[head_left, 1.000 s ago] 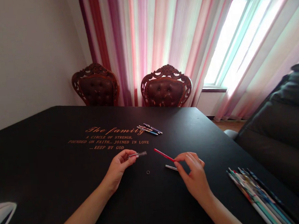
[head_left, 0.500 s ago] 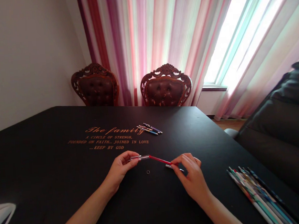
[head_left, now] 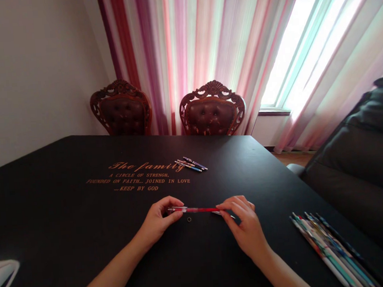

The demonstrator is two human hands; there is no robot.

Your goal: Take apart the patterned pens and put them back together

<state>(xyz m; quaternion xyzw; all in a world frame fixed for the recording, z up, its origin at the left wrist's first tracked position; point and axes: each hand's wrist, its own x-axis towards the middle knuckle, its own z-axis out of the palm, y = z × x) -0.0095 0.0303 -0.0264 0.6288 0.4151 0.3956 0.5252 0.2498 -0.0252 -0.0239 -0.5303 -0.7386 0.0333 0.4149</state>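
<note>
My left hand (head_left: 160, 218) pinches a clear pen barrel (head_left: 185, 209) with a silvery end, between thumb and fingertips. A red ink refill (head_left: 208, 210) runs level from the barrel to my right hand (head_left: 243, 221), whose thumb and fingers are closed on its far end. Part of the refill appears to lie inside the clear barrel. By my right fingertips shows a small pale pointed piece (head_left: 232, 217); whether it is held or lies on the table, I cannot tell. Below the barrel, a tiny ring (head_left: 189, 219) rests on the black table (head_left: 175, 268).
Several pens (head_left: 192, 164) lie beside the gold lettering farther back. At the right edge is a row of several patterned pens (head_left: 335, 251). A white-edged object (head_left: 5, 268) sits at far left. Two carved chairs (head_left: 213, 111) stand behind the table, with a black leather seat (head_left: 355, 161) at right.
My left hand has lowered slightly, and the barrel has come into line with the refill. Less of the red refill shows bare between my hands. My right hand has hardly moved.
</note>
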